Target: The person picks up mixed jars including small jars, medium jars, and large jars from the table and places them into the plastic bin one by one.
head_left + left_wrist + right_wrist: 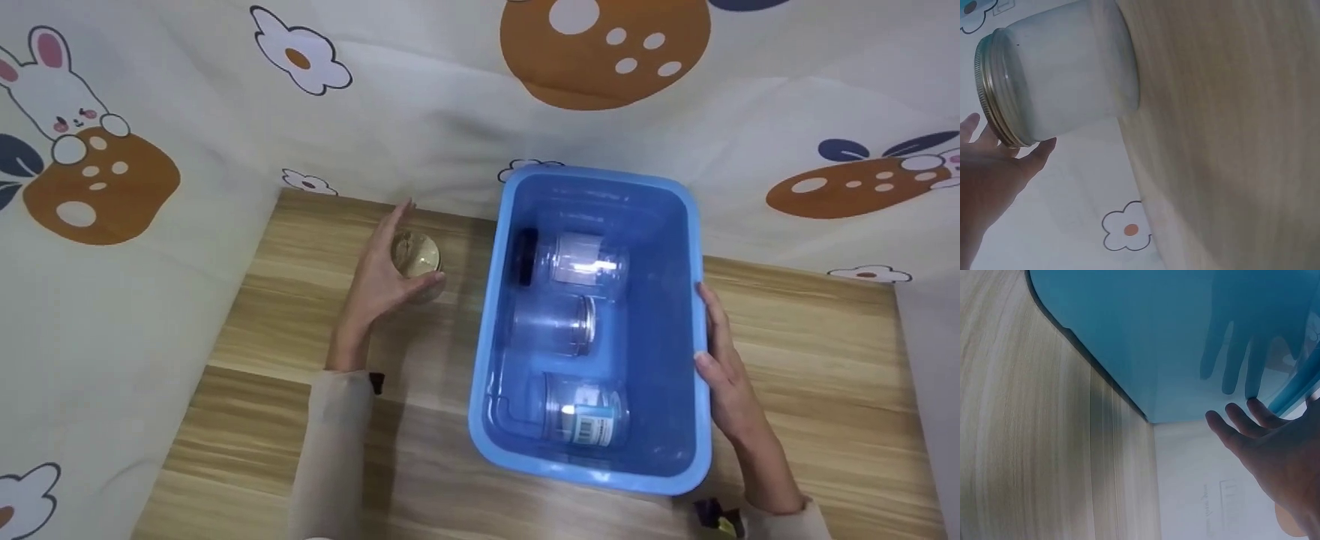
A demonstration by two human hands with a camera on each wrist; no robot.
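A clear jar with a gold metal lid stands upright on the wooden table at the left. My left hand is spread in a wide C about its lid, the thumb at the near edge and the long fingers reaching past the far side. In the left wrist view the jar looks frosted, and the thumb tip is right at the lid's lower rim. A blue plastic bin stands to the right. My right hand rests against its right side, fairly straight fingertips touching the outer wall below the rim.
Inside the bin lie a clear jar with a dark lid, another with a silver lid and a third with a blue-white label. A printed cloth rises behind the table and at both sides.
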